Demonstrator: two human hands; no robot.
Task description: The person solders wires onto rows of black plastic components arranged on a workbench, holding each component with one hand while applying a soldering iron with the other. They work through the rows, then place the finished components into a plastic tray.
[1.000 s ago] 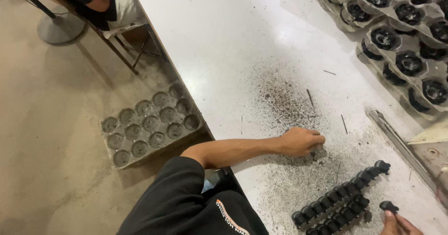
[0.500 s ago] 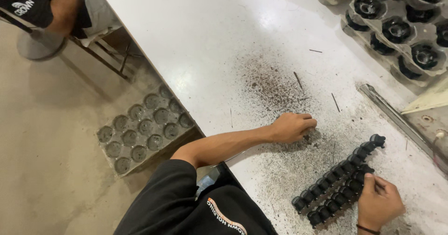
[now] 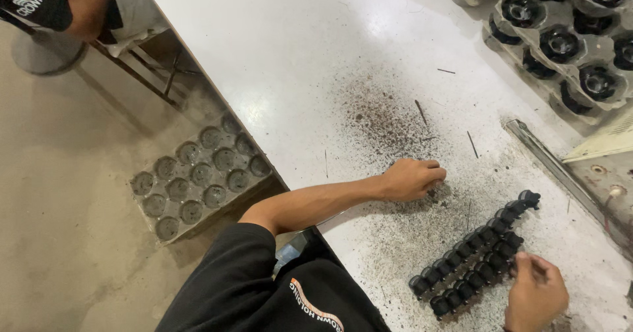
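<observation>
A white table (image 3: 277, 61) fills most of the head view, dusted with dark grit (image 3: 386, 118) and a few thin dark sticks (image 3: 421, 112); bare concrete floor (image 3: 59, 174) lies to the left. On the floor by the table edge sits a grey tray (image 3: 198, 177) with round cups. At the far right corner of the table, grey moulded trays (image 3: 580, 48) hold black round parts, and a metal bar (image 3: 557, 167) lies slantwise near the right edge.

The left hand (image 3: 412, 179) rests on the table in the grit, fingers curled into a loose fist, knuckles down; whether it holds anything cannot be told. The right hand (image 3: 535, 292), at the lower right, has its fingers bunched at the near end of two slanted rows of small black caps (image 3: 475, 259), touching the nearest ones. The two hands are well apart.

At the top left another person's arm (image 3: 86, 5) in a dark sleeve shows beside a chair frame (image 3: 142, 75).
</observation>
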